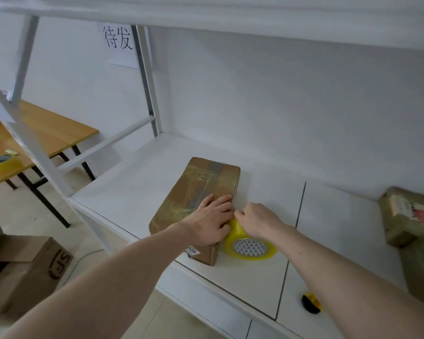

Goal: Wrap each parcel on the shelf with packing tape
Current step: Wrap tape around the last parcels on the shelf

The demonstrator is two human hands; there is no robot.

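Here, on the white shelf (137, 189):
Surroundings: second parcel (413, 216) at the far right edge, well apart from the work, with a printed label on top; below it another brown package, blurred.
Front edge: small black and yellow object (310, 303) near the right forearm; what it is cannot be told.
Back wall: paper sign (119, 44) with two handwritten characters, beside the rear upright.
Left of the frame: wooden table (44, 135) with a spare roll (4, 162) of yellow tape on it.
Floor: open carton (22, 263), lower left, flaps up.
In the way: nothing lies between the hands and the work; the left hand covers the near top corner of the parcel.
Parcel (194, 199): brown, flat on the shelf, mid-left, already banded with clear tape; a small white label shows at its near end.
Tape (250, 245): yellow roll, touching the parcel's right side.
Left hand (208, 221): fingers nearly straight, pressing flat on the parcel's top at its right edge.
Right hand (260, 220): fingers curled, pinching the tape at the top of the roll, right against the left fingertips.
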